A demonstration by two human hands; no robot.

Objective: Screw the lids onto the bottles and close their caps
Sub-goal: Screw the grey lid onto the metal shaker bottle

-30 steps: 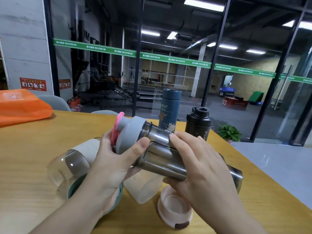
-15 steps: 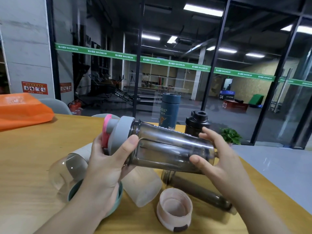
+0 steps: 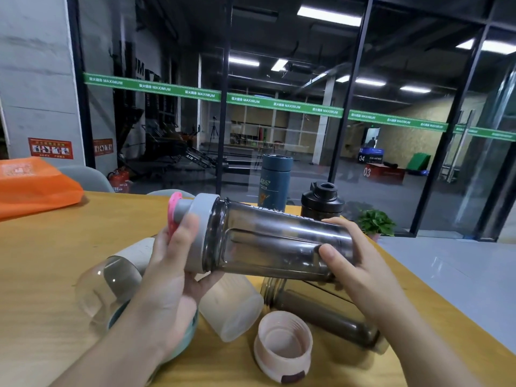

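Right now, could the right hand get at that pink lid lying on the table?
Probably not yet: the right hand grips the smoky bottle. The pink lid lies uncovered just below, so the way looks free once it lets go.

1. You are looking at a green band [image 3: 279, 105] running across the glass wall; it is repeating "MAXIMUM" in white, each time after Chinese characters too small to read.
2. You are seeing "03" in white on the red box [image 3: 384, 173] on the gym floor behind the glass.
3. You are seeing "04" on the dark blue box [image 3: 371, 155] behind it.
4. Gym equipment [image 3: 195, 157] behind the glass is showing "AIR".
5. The red signs [image 3: 50, 148] on the grey wall are carrying pictograms and text too small to read.
6. Raised lettering on the smoky bottle [image 3: 279, 241] is staying illegible to you.
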